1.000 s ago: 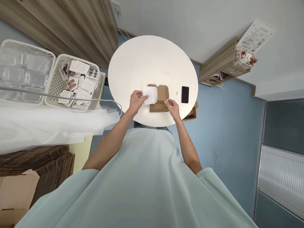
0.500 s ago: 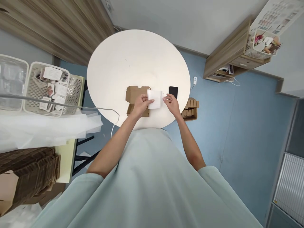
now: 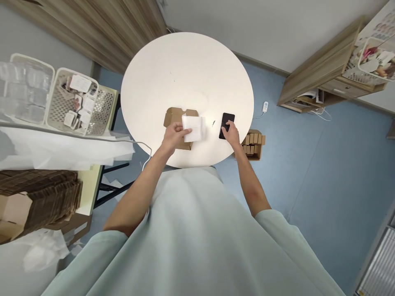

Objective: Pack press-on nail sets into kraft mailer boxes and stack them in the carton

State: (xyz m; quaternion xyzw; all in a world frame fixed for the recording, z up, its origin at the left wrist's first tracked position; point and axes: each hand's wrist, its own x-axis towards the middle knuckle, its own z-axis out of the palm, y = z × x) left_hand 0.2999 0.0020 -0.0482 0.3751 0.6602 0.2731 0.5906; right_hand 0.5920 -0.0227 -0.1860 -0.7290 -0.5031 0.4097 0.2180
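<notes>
Pinching a folded white sheet [image 3: 193, 128] in my left hand [image 3: 173, 135], I have the thumb laid across its face and the other fingers tucked behind its edge. The sheet is above the round white table [image 3: 185, 65], partly covering an open cardboard box [image 3: 187, 145] that rests near the side closest to me, its lid leaning away.

My right hand [image 3: 232, 133] reaches over a black phone [image 3: 227, 118] lying to the right of the box, well apart from it. Those fingers are parted and slightly bent, with nothing gripped between them; whether the tips touch the screen I cannot tell. Between sheet and phone there is a small dark object [image 3: 213, 123], too tiny to make out.

Beyond the table's right edge, lower down, an open carton [image 3: 263, 140] holds rows of small brown boxes [image 3: 255, 138]. Off to my left, a perforated basket [image 3: 60, 114] contains loose cards [image 3: 80, 83], beside clear plastic containers [image 3: 38, 78].
</notes>
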